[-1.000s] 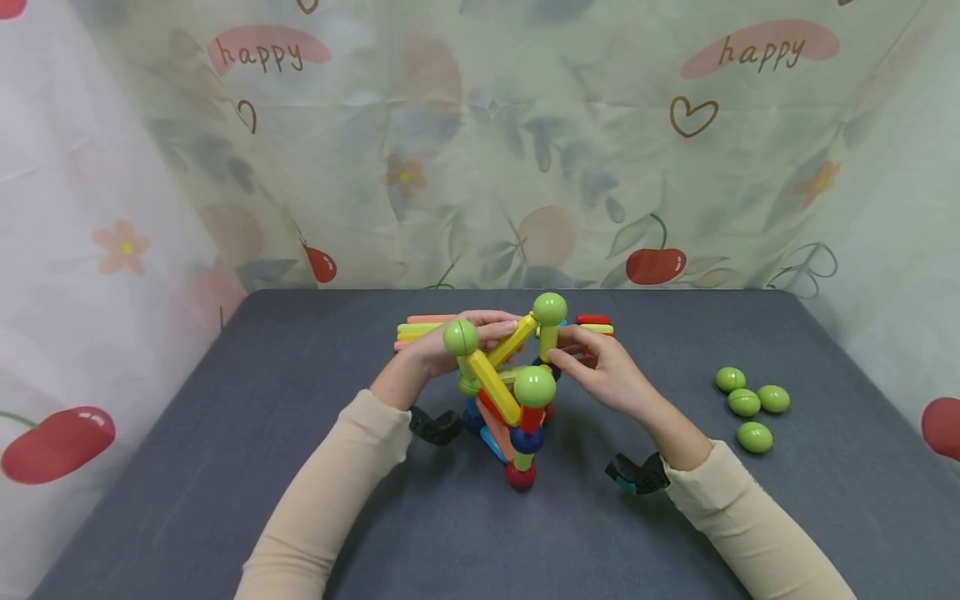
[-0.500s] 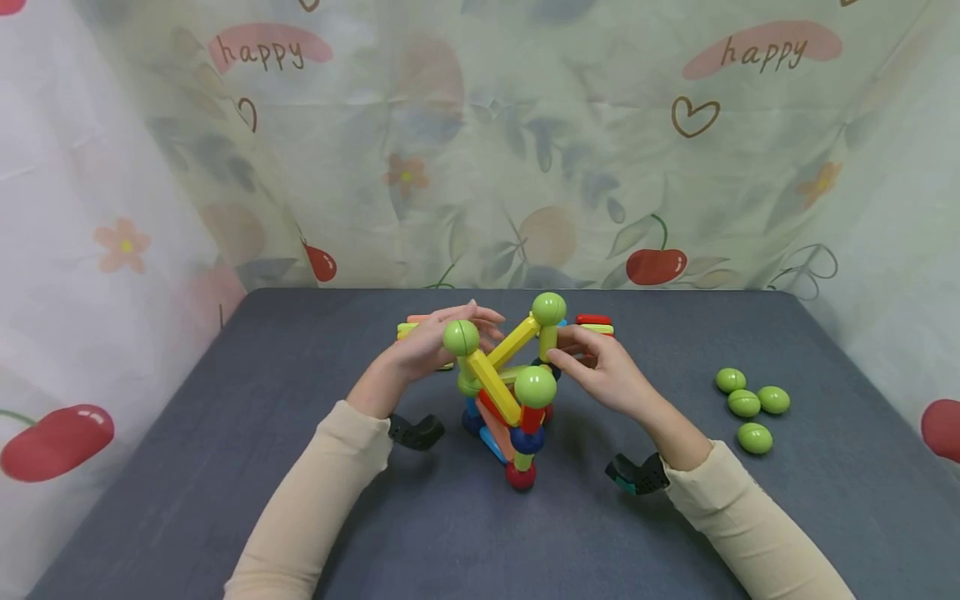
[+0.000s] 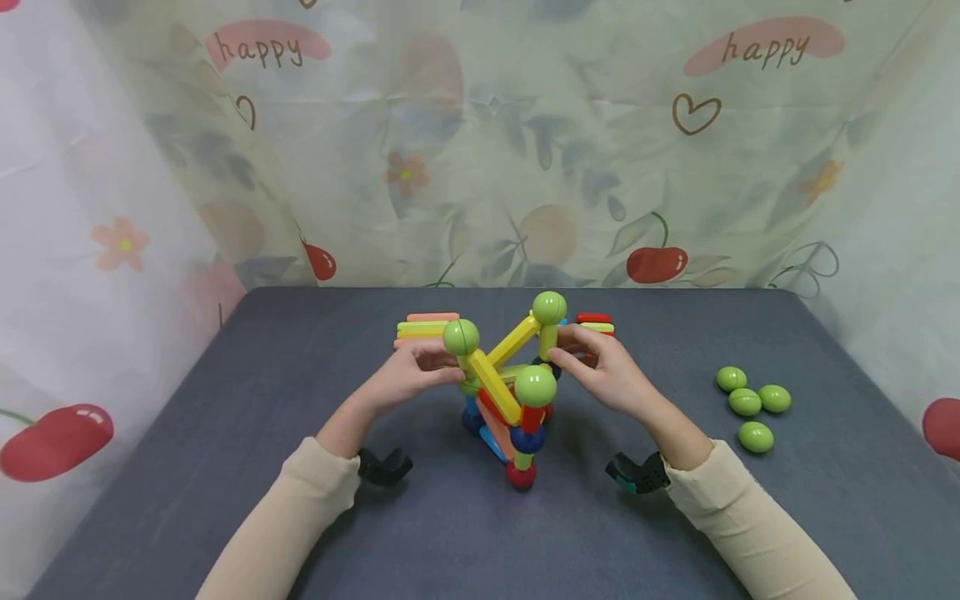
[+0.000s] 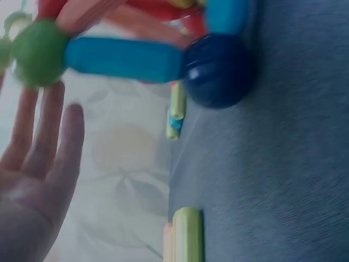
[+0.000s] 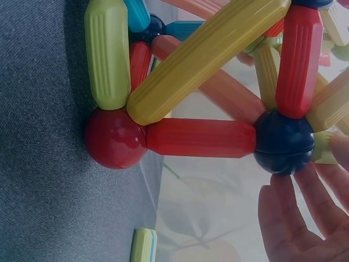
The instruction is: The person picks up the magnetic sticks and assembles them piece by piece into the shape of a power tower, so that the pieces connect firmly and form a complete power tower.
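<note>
A stick-and-ball toy structure [image 3: 493,387] stands mid-table, with green balls on top and red and dark blue balls lower down. My left hand [image 3: 401,379] holds its left upright, thumb just below the top-left green ball [image 3: 461,337]. In the left wrist view, several fingers [image 4: 41,131] reach up to a green ball [image 4: 39,53]. My right hand [image 3: 603,367] pinches the short yellow-green stick [image 3: 548,340] under the back green ball [image 3: 550,307]. In the right wrist view, fingertips [image 5: 283,188] touch a dark blue ball [image 5: 283,142].
Several loose green balls [image 3: 745,402] lie to the right. Behind the structure, loose coloured sticks [image 3: 420,329] lie at the left, and more sticks [image 3: 595,319] at the right, partly hidden. A patterned cloth [image 3: 480,150] hangs beyond the table's far edge.
My left hand has drawn back from behind the yellow stick, moving left and down to the structure's left upright. The right hand and the structure have stayed in place.
</note>
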The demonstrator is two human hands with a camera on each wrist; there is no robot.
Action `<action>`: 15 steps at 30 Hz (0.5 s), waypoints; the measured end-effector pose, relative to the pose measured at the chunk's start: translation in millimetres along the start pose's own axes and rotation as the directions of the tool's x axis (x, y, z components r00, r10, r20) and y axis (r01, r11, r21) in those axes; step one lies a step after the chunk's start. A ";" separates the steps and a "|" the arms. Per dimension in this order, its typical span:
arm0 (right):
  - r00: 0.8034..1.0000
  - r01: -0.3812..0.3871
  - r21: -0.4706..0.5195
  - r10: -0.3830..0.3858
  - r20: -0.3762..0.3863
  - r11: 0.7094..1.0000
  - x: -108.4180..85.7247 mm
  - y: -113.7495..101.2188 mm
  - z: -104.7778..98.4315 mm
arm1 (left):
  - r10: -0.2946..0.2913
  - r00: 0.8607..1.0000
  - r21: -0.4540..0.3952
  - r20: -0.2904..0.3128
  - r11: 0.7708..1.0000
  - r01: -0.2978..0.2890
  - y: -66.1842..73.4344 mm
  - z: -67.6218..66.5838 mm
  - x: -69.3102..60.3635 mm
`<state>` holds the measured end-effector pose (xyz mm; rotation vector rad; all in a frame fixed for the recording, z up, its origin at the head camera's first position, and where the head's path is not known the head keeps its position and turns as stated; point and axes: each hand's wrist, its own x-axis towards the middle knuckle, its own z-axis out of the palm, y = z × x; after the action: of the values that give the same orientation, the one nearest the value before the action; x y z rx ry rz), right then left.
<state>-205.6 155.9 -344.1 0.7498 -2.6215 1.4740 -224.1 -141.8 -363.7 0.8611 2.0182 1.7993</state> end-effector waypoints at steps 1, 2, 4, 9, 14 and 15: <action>1.000 0.001 -0.002 -0.001 0.002 1.000 -0.2 -0.3 -0.2 | 0.006 1.000 0.024 -0.023 1.000 -0.005 -0.6 3.2 -0.5; 1.000 0.002 -0.004 -0.002 0.003 1.000 -0.3 -0.5 -0.5 | 0.007 0.999 0.043 -0.050 0.999 -0.005 -0.5 6.2 -1.0; 1.000 0.006 -0.008 -0.006 0.006 1.000 -0.7 -0.7 -1.1 | 0.017 0.996 0.065 -0.089 0.998 -0.011 -1.4 11.1 -1.4; 1.000 0.020 -0.015 -0.020 0.012 1.000 -2.6 0.6 -3.1 | 0.057 0.989 0.096 -0.139 0.994 -0.044 -1.9 18.8 -1.0; 0.999 0.023 -0.017 -0.023 0.022 1.000 -4.7 1.5 -4.8 | 0.084 0.986 0.148 -0.142 0.987 -0.062 -1.1 20.5 -0.4; 0.999 0.022 -0.019 -0.022 0.024 1.000 -5.2 1.6 -5.2 | 0.084 0.987 0.158 -0.138 0.985 -0.062 -1.0 20.6 -0.4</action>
<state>-202.7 162.8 -344.0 0.7973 -2.6318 1.4415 -211.8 -125.8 -368.3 0.8821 2.2695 1.8116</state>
